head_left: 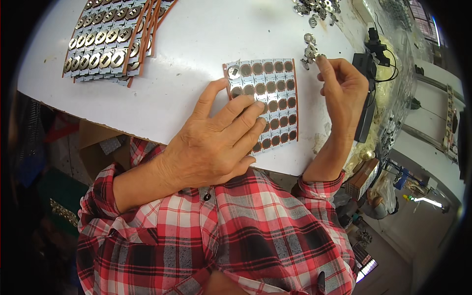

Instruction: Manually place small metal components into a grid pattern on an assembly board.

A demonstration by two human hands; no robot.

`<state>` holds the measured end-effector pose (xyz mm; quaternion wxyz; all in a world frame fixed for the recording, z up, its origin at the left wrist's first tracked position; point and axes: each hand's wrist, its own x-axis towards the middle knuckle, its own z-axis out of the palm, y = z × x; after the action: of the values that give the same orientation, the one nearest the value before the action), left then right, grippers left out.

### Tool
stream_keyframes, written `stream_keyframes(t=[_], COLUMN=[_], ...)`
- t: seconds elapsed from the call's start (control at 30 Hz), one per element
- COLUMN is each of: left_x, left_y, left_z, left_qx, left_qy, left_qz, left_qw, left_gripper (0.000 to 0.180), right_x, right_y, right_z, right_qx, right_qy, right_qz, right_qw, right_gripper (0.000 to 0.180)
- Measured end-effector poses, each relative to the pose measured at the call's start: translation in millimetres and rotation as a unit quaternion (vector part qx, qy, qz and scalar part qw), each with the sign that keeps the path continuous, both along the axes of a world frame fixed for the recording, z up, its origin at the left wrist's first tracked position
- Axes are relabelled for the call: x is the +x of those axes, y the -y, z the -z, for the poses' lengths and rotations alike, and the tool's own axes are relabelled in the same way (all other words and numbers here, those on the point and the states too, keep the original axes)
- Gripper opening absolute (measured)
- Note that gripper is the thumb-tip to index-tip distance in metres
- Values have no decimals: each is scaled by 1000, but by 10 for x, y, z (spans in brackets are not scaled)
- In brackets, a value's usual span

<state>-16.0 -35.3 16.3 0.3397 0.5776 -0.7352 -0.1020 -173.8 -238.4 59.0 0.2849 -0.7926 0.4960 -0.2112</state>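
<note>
Head view: a panel point(282, 104) lay on a desk point(196, 34).
Left hand point(211, 135) rested on it, spread, empty; right hand point(344, 91), nearly pinched, touched clips point(310, 51), hold unclear.

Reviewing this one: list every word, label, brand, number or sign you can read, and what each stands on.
No text can be read here.
Board panel under the left hand: any fine markings are too small to read.
Stacked panels at upper left: also too small.
Metal pieces by the right hand: too small to make out any lettering.
</note>
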Motion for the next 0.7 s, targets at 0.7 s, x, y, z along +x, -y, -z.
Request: stream_keyframes(t=[0.7], left_x=[-1], left_y=[24], left_z=[57], left_qx=[-17], left_qy=[-33], left_qz=[-3], left_qw=[999], left_gripper=[61], right_x=[149], right_y=[-184], right_z=[54], right_qx=[55], right_qy=[169], right_qz=[-98], right_qw=[979], right_gripper=[16])
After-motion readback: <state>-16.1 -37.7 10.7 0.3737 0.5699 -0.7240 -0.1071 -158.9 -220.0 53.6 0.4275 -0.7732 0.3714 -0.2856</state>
